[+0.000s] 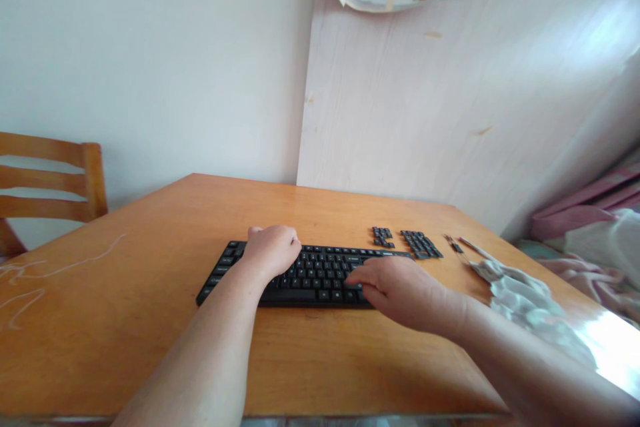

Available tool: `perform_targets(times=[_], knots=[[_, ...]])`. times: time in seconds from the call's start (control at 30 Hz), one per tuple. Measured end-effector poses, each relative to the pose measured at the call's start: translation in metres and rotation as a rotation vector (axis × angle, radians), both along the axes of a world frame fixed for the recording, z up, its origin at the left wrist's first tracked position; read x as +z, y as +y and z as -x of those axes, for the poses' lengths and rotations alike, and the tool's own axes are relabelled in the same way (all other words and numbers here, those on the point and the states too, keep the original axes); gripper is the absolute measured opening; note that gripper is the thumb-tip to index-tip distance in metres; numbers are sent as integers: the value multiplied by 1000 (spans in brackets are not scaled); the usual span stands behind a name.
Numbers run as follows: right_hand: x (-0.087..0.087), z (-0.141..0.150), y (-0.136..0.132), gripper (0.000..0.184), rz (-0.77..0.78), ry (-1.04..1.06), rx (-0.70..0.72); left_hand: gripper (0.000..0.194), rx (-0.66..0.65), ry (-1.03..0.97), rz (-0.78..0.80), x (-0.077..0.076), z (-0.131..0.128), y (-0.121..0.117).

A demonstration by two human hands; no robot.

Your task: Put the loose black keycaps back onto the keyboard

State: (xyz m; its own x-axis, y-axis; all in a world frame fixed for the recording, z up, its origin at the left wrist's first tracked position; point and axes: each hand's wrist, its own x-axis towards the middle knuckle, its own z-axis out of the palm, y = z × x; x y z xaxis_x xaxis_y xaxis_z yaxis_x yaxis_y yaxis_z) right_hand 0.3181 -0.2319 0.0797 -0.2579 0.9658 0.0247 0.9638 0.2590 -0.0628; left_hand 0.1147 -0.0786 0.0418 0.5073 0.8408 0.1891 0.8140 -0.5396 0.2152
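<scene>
A black keyboard [313, 275] lies flat on the wooden table, its keys facing up. Over its left part is my left hand [274, 250], fingers curled in and closed; whatever they hold or press is hidden beneath the hand. My right hand [395, 283] reaches in from the right and covers the keyboard's right end. Its fingers are pressed together with the tips down at the keys, and anything between them is too small to make out. Behind the right end lie a small group of loose black keycaps [383, 237] and a larger keycap block [421, 244].
Right of the keycaps are a thin pen-like tool [475, 248], a small dark item [456, 247] and a crumpled pale cloth [525, 297]. The wooden table [320, 360] meets the wall behind. A wooden chair [50, 177] stands at left; pinkish bedding [590, 213] is at right.
</scene>
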Motion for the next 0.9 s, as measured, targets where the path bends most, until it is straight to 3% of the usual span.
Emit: perform_targets(times=[0.53, 0.7, 0.9], knots=[[4, -30, -4, 35, 4, 88, -85, 32, 14, -5, 39, 1, 1, 0], [13, -68, 0, 29, -108, 293, -162, 32, 0, -18, 25, -3, 2, 3], [5, -130, 13, 34, -62, 473, -337, 33, -7, 13, 14, -6, 4, 8]])
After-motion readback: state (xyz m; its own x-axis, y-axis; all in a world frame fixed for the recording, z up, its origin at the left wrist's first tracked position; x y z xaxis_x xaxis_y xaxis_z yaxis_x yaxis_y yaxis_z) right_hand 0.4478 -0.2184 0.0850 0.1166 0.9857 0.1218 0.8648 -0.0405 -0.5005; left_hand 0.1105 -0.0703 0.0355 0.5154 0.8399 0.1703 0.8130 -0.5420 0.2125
